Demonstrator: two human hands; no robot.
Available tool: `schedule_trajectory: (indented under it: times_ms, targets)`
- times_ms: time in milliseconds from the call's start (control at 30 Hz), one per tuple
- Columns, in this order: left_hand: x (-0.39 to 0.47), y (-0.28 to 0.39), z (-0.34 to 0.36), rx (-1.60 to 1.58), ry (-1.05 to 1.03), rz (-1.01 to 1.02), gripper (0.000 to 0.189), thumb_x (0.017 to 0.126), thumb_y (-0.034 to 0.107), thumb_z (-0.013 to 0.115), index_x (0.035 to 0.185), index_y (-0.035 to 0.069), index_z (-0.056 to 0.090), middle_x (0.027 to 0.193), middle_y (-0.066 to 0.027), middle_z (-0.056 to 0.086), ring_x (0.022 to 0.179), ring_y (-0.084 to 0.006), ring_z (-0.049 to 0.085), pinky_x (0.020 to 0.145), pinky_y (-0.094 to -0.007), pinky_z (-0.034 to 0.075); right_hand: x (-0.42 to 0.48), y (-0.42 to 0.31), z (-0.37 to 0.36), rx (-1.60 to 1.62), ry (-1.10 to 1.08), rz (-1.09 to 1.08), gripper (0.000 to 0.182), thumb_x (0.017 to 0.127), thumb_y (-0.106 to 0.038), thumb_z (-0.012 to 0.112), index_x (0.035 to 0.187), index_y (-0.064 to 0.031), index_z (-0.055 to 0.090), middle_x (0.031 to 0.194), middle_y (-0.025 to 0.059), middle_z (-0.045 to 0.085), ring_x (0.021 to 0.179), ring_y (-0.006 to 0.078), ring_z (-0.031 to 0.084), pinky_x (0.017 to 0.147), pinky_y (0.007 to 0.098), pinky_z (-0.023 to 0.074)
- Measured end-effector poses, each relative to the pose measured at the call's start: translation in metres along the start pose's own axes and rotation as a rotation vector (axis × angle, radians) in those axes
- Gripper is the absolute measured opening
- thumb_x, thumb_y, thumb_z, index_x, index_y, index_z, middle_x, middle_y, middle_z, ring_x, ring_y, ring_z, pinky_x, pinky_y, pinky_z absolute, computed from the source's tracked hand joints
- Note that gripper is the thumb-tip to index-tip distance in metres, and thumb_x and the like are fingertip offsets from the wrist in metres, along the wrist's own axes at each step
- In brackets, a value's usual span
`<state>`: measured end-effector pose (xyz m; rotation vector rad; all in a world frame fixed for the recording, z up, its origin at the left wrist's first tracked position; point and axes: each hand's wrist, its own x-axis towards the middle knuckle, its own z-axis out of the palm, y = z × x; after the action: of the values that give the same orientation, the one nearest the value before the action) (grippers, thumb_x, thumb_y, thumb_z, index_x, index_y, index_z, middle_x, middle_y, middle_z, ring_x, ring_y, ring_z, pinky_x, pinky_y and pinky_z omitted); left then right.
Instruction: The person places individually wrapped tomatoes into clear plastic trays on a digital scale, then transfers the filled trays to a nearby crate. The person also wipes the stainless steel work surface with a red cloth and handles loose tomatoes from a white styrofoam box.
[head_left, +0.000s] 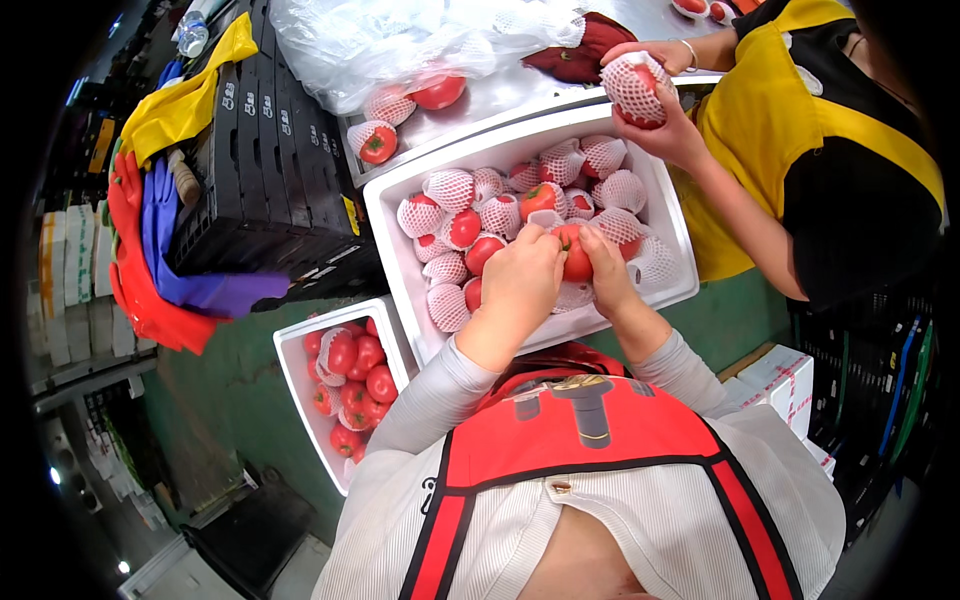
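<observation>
A white foam box (386, 225) holds several tomatoes, most in white foam net sleeves (450, 190). Over its near side, my right hand (613, 274) grips a bare red tomato (576, 255) from the right. My left hand (523, 285) meets the same tomato at its left, fingers bent in near the stem; whether they pinch the stem or only touch the fruit cannot be told. Just behind the tomato lies one partly sleeved tomato (541, 199). A second foam box (289, 360) with mostly bare tomatoes (367, 352) stands lower, at the left.
Across the box at the right, a co-worker in a yellow apron holds a netted tomato (639, 90). Clear plastic bags (420, 37) and a few tomatoes lie on a metal table (495, 105). Black crates (262, 150) with rubber gloves (131, 247) draped over them stand left.
</observation>
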<state>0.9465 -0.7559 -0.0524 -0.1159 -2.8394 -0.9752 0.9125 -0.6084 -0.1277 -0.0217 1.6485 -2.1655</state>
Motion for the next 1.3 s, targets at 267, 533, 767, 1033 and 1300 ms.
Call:
schedule_trajectory:
  times_ms: [267,533,767,1033,1300]
  targets:
    - [0.014,0.002,0.024,-0.162,0.029,0.091,0.01,0.078,0.011,0.065,0.082,0.002,0.064,0.085,-0.012,0.059,0.076,-0.0328,0.061,0.068,-0.0414,0.05,-0.008,-0.015,-0.008,0.455,0.016,0.43,0.046,0.092,-0.05,0.046,0.112,-0.0108,0.058,0.105,0.0066,0.063,0.095,0.0172,0.063,0.083,0.0311,0.0509]
    - [0.015,0.014,0.029,-0.103,-0.014,0.12,0.009,0.077,0.009,0.065,0.083,0.002,0.064,0.087,-0.0121,0.059,0.082,-0.0316,0.06,0.072,-0.0402,0.049,-0.014,-0.008,-0.014,0.548,0.019,0.454,0.052,0.09,-0.055,0.044,0.116,-0.0119,0.056,0.109,0.0082,0.061,0.099,0.0193,0.063,0.086,0.0345,0.0524]
    - [0.01,0.014,0.028,-0.138,0.05,0.133,0.009,0.078,0.009,0.065,0.083,0.002,0.063,0.085,-0.0114,0.058,0.08,-0.0314,0.059,0.069,-0.0404,0.048,-0.015,-0.004,-0.015,0.558,-0.007,0.418,0.051,0.09,-0.054,0.044,0.115,-0.0112,0.056,0.108,0.0084,0.061,0.098,0.0191,0.063,0.087,0.0334,0.0517]
    - [0.005,0.015,0.025,-0.14,0.11,0.15,0.011,0.077,0.009,0.066,0.085,0.003,0.06,0.085,-0.0112,0.056,0.08,-0.0317,0.058,0.067,-0.0412,0.047,-0.013,-0.004,-0.016,0.491,-0.008,0.336,0.048,0.091,-0.051,0.045,0.112,-0.0102,0.057,0.104,0.0072,0.062,0.095,0.0173,0.063,0.086,0.0311,0.0511]
    - [-0.006,0.013,0.024,-0.171,0.251,0.285,0.017,0.077,0.008,0.068,0.092,0.004,0.063,0.094,-0.0104,0.061,0.087,-0.0322,0.058,0.074,-0.0396,0.048,-0.015,-0.015,-0.01,0.443,-0.038,0.249,0.051,0.092,-0.052,0.045,0.114,-0.0077,0.056,0.105,0.0076,0.062,0.096,0.0177,0.062,0.086,0.0315,0.0507]
